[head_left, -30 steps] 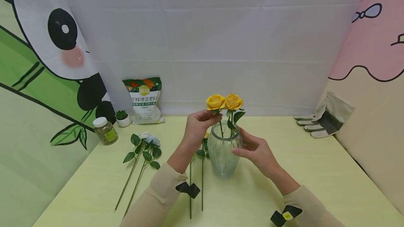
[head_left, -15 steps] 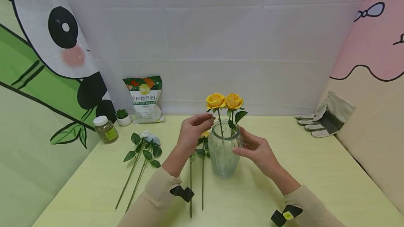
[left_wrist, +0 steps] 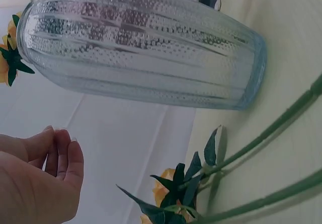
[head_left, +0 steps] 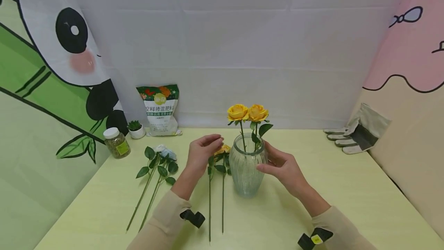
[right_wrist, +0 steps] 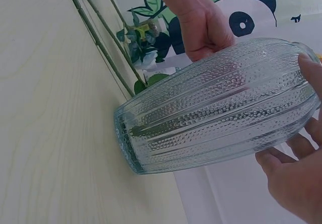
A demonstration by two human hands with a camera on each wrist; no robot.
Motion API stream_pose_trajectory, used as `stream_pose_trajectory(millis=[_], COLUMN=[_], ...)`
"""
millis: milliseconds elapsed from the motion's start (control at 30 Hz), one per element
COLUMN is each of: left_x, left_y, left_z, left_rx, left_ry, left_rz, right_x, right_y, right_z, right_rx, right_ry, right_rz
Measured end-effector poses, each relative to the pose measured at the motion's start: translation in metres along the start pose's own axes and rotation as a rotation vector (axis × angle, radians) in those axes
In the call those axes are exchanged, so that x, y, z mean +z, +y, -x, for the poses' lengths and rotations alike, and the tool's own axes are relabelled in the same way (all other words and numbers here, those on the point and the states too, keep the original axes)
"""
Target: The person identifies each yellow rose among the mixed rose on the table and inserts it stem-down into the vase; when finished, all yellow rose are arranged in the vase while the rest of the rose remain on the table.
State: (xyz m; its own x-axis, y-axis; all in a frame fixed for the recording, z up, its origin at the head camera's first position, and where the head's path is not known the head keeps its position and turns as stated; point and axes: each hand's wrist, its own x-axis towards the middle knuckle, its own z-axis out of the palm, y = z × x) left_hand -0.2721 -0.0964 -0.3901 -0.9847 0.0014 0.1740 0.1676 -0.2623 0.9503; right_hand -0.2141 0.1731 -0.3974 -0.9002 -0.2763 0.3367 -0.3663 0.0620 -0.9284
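A ribbed clear glass vase [head_left: 247, 176] stands upright on the table, with two yellow roses [head_left: 238, 112] side by side in its mouth. My right hand [head_left: 282, 165] grips the vase's right side near the shoulder, thumb in front; the right wrist view shows its fingers [right_wrist: 302, 146] round the glass. Left of the vase, my left hand [head_left: 202, 155] is raised with relaxed, bent fingers. In the left wrist view the thumb and fingertips [left_wrist: 63, 136] come close together with nothing between them. Below that hand, yellow roses [head_left: 223, 149] on long green stems lie on the table.
Pale blue roses [head_left: 165, 152] lie further left, stems toward the front. At the back left stand a fertilizer bag [head_left: 159, 111], a small potted succulent [head_left: 136, 129] and a lidded jar [head_left: 116, 142]. A work glove [head_left: 360, 130] lies at the back right.
My left hand has let go of the left rose in the vase and moved left and down, away from it. The right hand keeps its hold on the vase.
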Motion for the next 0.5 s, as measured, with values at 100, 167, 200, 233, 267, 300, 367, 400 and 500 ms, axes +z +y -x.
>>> stream_pose_trajectory(millis=[100,167,200,233,267,300,367,400,500], left_x=[-0.011,-0.019,-0.022,-0.025,-0.028,-0.031,-0.035,-0.038,-0.044], left_y=[-0.006,-0.010,-0.012,-0.014,-0.015,-0.017,-0.019,-0.020,-0.023], left_z=[-0.005,-0.008,-0.008,-0.009,-0.009,-0.009,-0.010,-0.010,-0.010], left_rx=[-0.003,-0.021,-0.036,-0.050,-0.064,-0.078,-0.099,-0.112,-0.141], left_ry=[0.048,0.076,0.090,0.100,0.110,0.118,0.131,0.135,0.140], left_rz=[-0.007,-0.023,-0.033,-0.047,-0.060,-0.077,-0.124,-0.148,-0.226], right_x=[-0.001,-0.001,-0.001,-0.001,-0.001,-0.001,0.000,0.000,0.000], right_y=[0.000,0.001,0.001,0.001,0.001,0.001,0.001,0.001,0.001], right_z=[0.000,0.000,0.000,0.000,0.000,0.000,0.000,0.000,0.000], right_rx=[-0.002,0.002,0.004,0.005,0.007,0.008,0.007,0.007,0.005], right_ry=[0.005,0.007,0.006,0.005,0.005,0.004,0.005,0.004,0.005], right_rz=[0.002,0.008,0.010,0.015,0.019,0.022,0.027,0.028,0.025])
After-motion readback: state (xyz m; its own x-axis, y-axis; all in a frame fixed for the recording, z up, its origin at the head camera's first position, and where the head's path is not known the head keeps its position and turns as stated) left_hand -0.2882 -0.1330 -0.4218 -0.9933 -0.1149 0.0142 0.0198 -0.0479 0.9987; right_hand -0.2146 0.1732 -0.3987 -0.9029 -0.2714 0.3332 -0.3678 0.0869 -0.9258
